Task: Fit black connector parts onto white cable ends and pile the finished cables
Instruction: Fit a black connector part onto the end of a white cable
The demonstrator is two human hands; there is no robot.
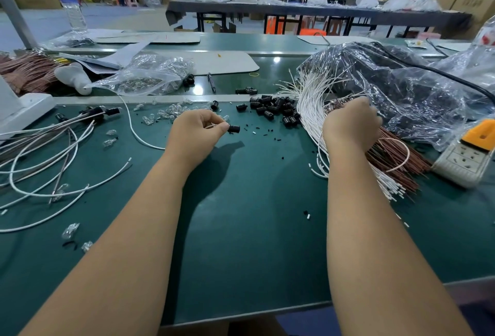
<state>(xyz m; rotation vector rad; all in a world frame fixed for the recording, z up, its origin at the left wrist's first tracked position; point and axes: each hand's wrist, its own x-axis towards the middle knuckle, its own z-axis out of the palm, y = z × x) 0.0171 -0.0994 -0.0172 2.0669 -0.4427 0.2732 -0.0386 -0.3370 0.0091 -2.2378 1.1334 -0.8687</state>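
Pinching one black connector [234,128], two hands [197,132] work.

On the green counter [254,228], the left hand [197,132] pinches a black connector [234,128]; the right hand [351,123] grips white cables [310,102] beside loose connectors [276,110].

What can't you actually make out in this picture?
All from the head view:
- Right hand: its fingers are buried in the white cables, so whether it holds one is hidden.
- Left hand: it pinches a black connector; whether a cable is already seated inside is too small to tell.
- Plastic bag: glare and wrinkles hide its contents.
- Bottle: label too blurred to read.
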